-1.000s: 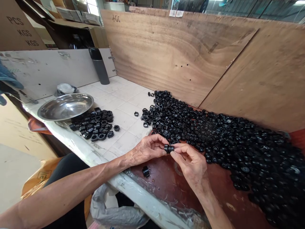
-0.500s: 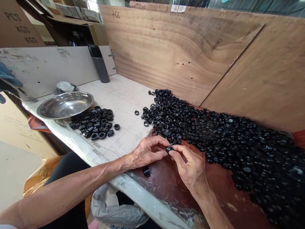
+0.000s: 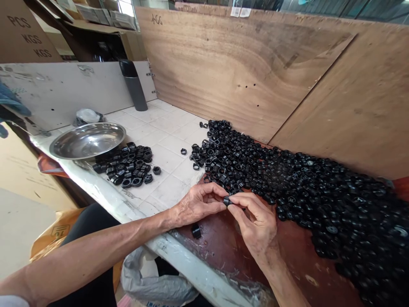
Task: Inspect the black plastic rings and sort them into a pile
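Note:
My left hand (image 3: pixel 194 205) and my right hand (image 3: pixel 255 221) meet fingertip to fingertip over the table's front edge. Both pinch one small black plastic ring part (image 3: pixel 227 201) between thumbs and forefingers. Just beyond them a large heap of the same black ring parts (image 3: pixel 287 187) spreads to the right along the plywood wall. A single black part (image 3: pixel 196 230) lies on the dark red surface below my left hand. A smaller pile of black parts (image 3: pixel 131 166) sits on the white tiles to the left.
A shallow steel bowl (image 3: pixel 87 140) stands at the table's left edge, beside the small pile. A dark grey flask (image 3: pixel 134 85) stands at the back by the white panel. Plywood boards (image 3: pixel 255 72) wall the far side. A grey plastic bag (image 3: pixel 159 281) hangs below the table edge.
The two black pieces held between my fingertips have come together into one short piece. My hands stayed in place, with the right fingers closing in slightly.

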### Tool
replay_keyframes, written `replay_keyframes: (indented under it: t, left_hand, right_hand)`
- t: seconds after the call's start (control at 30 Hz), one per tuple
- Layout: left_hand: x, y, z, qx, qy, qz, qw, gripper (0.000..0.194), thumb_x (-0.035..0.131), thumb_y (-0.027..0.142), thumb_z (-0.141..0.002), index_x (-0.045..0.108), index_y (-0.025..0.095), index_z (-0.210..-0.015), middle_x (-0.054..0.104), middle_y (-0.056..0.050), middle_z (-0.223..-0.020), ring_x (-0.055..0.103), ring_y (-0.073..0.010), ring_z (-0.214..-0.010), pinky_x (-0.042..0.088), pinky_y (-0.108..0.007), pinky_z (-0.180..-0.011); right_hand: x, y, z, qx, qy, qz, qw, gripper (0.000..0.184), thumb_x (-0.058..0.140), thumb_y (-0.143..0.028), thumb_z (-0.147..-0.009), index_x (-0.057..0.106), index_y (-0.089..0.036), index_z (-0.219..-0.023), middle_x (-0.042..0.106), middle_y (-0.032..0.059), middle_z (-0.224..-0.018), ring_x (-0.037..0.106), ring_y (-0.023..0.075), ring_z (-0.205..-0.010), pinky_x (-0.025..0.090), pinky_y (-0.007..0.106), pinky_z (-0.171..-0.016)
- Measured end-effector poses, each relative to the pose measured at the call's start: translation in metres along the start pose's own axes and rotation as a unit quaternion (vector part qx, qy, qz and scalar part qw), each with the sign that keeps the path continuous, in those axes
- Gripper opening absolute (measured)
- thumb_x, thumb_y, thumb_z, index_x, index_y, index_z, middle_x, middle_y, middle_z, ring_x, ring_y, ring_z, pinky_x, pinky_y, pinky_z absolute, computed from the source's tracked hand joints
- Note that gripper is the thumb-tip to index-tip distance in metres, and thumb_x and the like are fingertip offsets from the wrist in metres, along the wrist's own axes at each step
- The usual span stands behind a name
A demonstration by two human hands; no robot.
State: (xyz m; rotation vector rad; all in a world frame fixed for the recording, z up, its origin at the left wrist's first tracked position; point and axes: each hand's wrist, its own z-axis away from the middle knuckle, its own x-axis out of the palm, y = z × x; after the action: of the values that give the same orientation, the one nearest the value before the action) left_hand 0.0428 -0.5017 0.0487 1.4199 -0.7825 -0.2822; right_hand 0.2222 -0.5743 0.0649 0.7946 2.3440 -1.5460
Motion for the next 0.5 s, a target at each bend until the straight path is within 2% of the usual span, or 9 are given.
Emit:
replay_keyframes:
  t: [0.13, 0.17, 0.23, 0.33, 0.43, 0.5]
  left_hand:
    - [-0.0034, -0.0019, -0.0001, 0.114, -0.016, -0.142, 0.983, 0.019, 0.073, 0.025, -0.087, 0.070, 0.015, -0.103, 0.069, -0.011, -0.109, 0.067, -0.0195, -0.098, 0.056, -0.034, -0.091]
    - [-0.0041, -0.0016, -0.0001, 0.138, -0.022, -0.174, 0.975, 0.018, 0.071, 0.024, -0.088, 0.071, 0.016, -0.104, 0.069, -0.012, -0.109, 0.067, -0.0198, -0.099, 0.056, -0.034, -0.092]
    - [-0.0046, -0.0009, -0.0002, 0.167, -0.034, -0.208, 0.963, 0.018, 0.069, 0.023, -0.089, 0.070, 0.016, -0.105, 0.071, -0.012, -0.107, 0.068, -0.0200, -0.099, 0.056, -0.035, -0.093]
    - [-0.0026, -0.0013, -0.0006, 0.145, -0.033, -0.167, 0.975, 0.018, 0.070, 0.025, -0.089, 0.070, 0.016, -0.104, 0.070, -0.011, -0.107, 0.068, -0.0194, -0.098, 0.057, -0.034, -0.091]
    - [0.0003, -0.0024, -0.0005, 0.082, -0.017, -0.073, 0.994, 0.019, 0.072, 0.028, -0.088, 0.068, 0.015, -0.102, 0.067, -0.009, -0.105, 0.068, -0.0184, -0.095, 0.057, -0.033, -0.088]
    - [0.0009, -0.0025, -0.0002, 0.075, -0.014, -0.066, 0.995, 0.018, 0.072, 0.027, -0.088, 0.068, 0.014, -0.101, 0.067, -0.009, -0.105, 0.068, -0.0181, -0.094, 0.057, -0.033, -0.088]
  right_hand:
    - [0.0031, 0.0058, 0.0039, 0.084, 0.005, 0.006, 0.996, 0.034, 0.064, -0.036, -0.096, 0.061, -0.022, -0.127, 0.072, 0.0013, -0.085, 0.070, 0.0171, -0.073, 0.059, 0.028, -0.070]
    - [0.0035, 0.0059, 0.0041, 0.083, 0.001, 0.017, 0.996, 0.034, 0.062, -0.037, -0.097, 0.060, -0.022, -0.127, 0.073, 0.0010, -0.082, 0.070, 0.0166, -0.069, 0.058, 0.027, -0.067]
    - [0.0031, 0.0042, 0.0035, 0.062, -0.003, 0.051, 0.997, 0.023, 0.058, -0.037, -0.099, 0.065, -0.022, -0.115, 0.073, 0.0010, -0.078, 0.068, 0.0156, -0.062, 0.056, 0.026, -0.062]
    - [-0.0006, 0.0001, 0.0019, 0.025, -0.024, 0.078, 0.996, 0.017, 0.054, -0.034, -0.101, 0.066, -0.023, -0.097, 0.072, 0.0014, -0.076, 0.068, 0.0156, -0.062, 0.054, 0.026, -0.065]
    - [-0.0042, -0.0002, 0.0015, 0.016, -0.063, 0.052, 0.997, 0.014, 0.058, -0.033, -0.099, 0.066, -0.023, -0.104, 0.074, 0.0030, -0.085, 0.071, 0.0178, -0.074, 0.055, 0.027, -0.072]
    - [-0.0046, 0.0022, 0.0019, 0.022, -0.075, 0.050, 0.996, 0.014, 0.059, -0.034, -0.099, 0.066, -0.023, -0.104, 0.073, 0.0019, -0.082, 0.070, 0.0172, -0.071, 0.054, 0.026, -0.070]
